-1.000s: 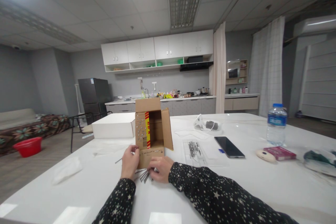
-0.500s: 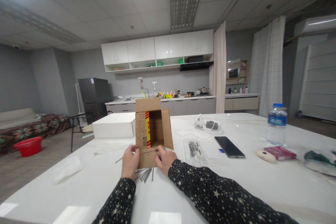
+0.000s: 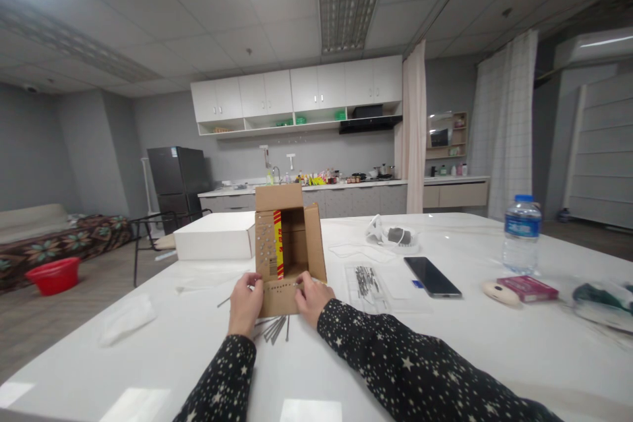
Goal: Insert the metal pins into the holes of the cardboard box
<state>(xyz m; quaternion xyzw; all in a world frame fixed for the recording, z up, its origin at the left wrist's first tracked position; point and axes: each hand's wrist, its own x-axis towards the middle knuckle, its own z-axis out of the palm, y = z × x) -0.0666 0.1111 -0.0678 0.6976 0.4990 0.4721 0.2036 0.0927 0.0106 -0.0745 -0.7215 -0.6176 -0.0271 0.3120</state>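
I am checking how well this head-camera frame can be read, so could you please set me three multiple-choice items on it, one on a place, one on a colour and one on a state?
1. Where do the loose nails lie?
A. inside the box
B. on the table in front of the cardboard box
C. on the phone

2. What colour is the water bottle's cap?
A. blue
B. red
C. white

3. How is the cardboard box standing?
A. taped shut
B. crushed flat
C. open, with its flaps spread toward the camera

Answers:
1. B, they lie on the white table between the left hand and right hand.
2. A, the water bottle has a blue cap.
3. C, its inside shows and both hands touch the front flap.
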